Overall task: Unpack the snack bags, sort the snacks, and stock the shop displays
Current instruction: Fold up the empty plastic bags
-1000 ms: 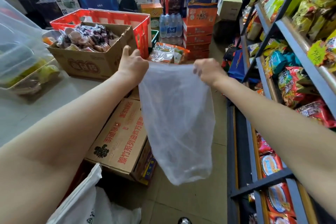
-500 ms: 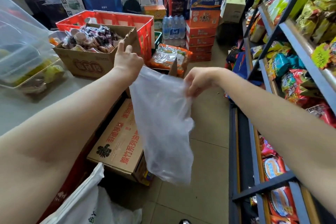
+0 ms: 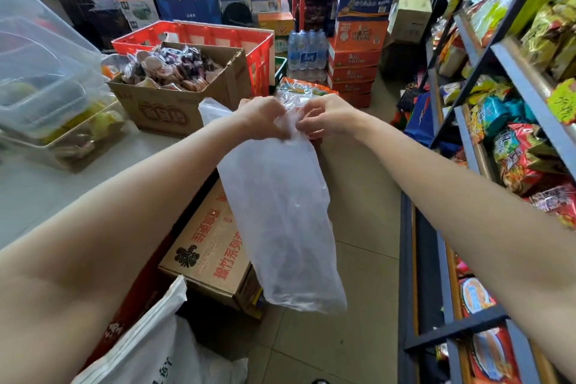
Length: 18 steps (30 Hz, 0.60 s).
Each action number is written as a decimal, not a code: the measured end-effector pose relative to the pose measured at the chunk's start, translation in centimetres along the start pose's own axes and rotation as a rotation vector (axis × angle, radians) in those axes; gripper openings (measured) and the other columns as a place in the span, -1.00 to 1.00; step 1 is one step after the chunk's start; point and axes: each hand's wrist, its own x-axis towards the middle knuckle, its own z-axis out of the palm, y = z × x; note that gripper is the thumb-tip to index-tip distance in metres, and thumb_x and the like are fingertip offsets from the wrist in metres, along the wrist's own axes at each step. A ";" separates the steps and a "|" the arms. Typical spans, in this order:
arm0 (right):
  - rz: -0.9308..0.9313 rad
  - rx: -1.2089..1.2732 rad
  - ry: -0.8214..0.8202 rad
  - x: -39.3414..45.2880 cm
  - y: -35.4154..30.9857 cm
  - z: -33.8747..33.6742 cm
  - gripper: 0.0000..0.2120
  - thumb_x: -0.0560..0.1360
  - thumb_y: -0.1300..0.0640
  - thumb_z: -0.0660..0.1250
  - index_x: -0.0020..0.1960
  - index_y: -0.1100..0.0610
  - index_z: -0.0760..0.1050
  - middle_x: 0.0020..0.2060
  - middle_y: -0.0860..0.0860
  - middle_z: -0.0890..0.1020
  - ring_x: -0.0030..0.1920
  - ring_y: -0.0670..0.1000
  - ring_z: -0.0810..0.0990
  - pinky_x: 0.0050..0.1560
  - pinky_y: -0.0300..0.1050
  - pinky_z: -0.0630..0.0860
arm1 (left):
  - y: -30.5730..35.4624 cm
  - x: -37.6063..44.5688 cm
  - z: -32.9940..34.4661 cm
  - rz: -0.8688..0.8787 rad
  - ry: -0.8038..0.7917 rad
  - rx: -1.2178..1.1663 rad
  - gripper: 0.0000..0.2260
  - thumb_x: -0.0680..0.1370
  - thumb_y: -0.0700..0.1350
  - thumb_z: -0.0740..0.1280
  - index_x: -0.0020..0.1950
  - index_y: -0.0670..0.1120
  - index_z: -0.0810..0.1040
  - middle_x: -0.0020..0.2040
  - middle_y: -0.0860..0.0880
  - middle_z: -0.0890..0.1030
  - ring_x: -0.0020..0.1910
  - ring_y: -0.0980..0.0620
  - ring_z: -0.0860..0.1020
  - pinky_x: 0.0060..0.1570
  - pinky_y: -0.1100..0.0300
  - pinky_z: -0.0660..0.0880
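An empty translucent plastic bag (image 3: pixel 280 218) hangs in front of me over the aisle floor. My left hand (image 3: pixel 260 117) and my right hand (image 3: pixel 327 115) are close together and both pinch the bag's gathered top edge. Beyond the hands, an open cardboard box (image 3: pixel 174 109) full of wrapped snacks (image 3: pixel 168 67) stands on the grey counter (image 3: pixel 46 193). The metal shelf rack (image 3: pixel 511 65) on the right holds many colourful snack packets (image 3: pixel 514 153).
A red crate (image 3: pixel 199 37) stands behind the snack box. Clear plastic bins (image 3: pixel 43 78) sit at the counter's left. A printed carton (image 3: pixel 212 252) and a white bag (image 3: pixel 149 343) lie on the floor below. Drink cartons and water bottles (image 3: pixel 307 53) are stacked at the back.
My two hands have come together from about a bag's width apart, folding the bag's top edge narrow. The bag now hangs bunched instead of spread flat.
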 end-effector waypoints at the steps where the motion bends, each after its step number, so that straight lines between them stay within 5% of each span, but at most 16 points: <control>1: 0.014 0.076 -0.053 -0.1 0.3 0.1 -0.78 0.45 0.25 0.41 0.06 0.14 0.46 -0.08 0.06 0.58 -0.09 -0.04 0.60 -0.08 -0.17 0.56 | -0.3 0.0 -0.4 -0.009 0.002 -0.042 -0.81 0.47 -0.03 0.42 -0.04 -0.12 0.57 -0.18 -0.05 0.50 -0.11 -0.03 0.47 -0.12 0.18 0.31; 4: 0.104 -0.024 -0.219 -0.1 2.1 0.8 -0.50 0.41 0.15 0.46 0.30 0.13 0.39 0.11 0.03 0.55 0.10 -0.03 0.54 0.12 -0.08 0.48 | -1.5 -0.4 -1.5 -0.004 -0.044 -0.205 -0.79 0.44 -0.11 0.46 -0.27 -0.17 0.50 -0.36 0.01 0.42 -0.36 0.09 0.36 -0.40 0.31 0.28; 7: 0.084 -0.195 -0.182 0.6 3.6 2.9 -0.74 0.38 0.23 0.48 0.06 0.26 0.59 -0.14 0.02 0.63 -0.16 -0.15 0.60 -0.02 -0.18 0.49 | -2.5 -0.7 -2.6 -0.013 0.018 -0.263 -0.71 0.46 -0.11 0.44 -0.38 -0.07 0.39 -0.35 0.02 0.41 -0.32 0.05 0.37 -0.31 0.23 0.32; 9: 0.110 -0.325 -0.149 1.4 4.3 4.0 -0.83 0.37 0.25 0.49 -0.05 0.27 0.64 -0.25 0.01 0.62 -0.24 -0.15 0.57 -0.11 -0.23 0.46 | -3.7 -0.9 -3.4 -0.019 0.131 -0.228 -0.73 0.47 -0.11 0.43 -0.36 -0.10 0.41 -0.32 -0.03 0.46 -0.26 0.00 0.42 -0.21 0.19 0.34; 13: 0.146 -0.472 -0.237 2.5 3.6 5.2 -0.87 0.39 0.22 0.48 -0.06 0.18 0.64 -0.09 0.08 0.65 -0.04 -0.03 0.56 -0.01 -0.19 0.48 | -6.8 -1.8 -4.9 -0.054 0.249 -0.289 -0.84 0.51 -0.17 0.36 -0.09 -0.28 0.57 -0.18 -0.14 0.57 -0.16 -0.04 0.54 -0.15 0.19 0.47; 18: 0.078 -0.008 -0.379 3.8 -0.9 7.1 -0.70 0.41 0.14 0.45 0.14 0.07 0.57 0.11 0.03 0.62 0.15 0.02 0.58 0.21 -0.05 0.47 | -9.4 -4.9 -5.9 -0.081 -0.026 -0.529 -0.79 0.49 -0.19 0.39 0.07 -0.26 0.57 0.00 -0.16 0.60 -0.02 -0.03 0.57 0.07 0.15 0.51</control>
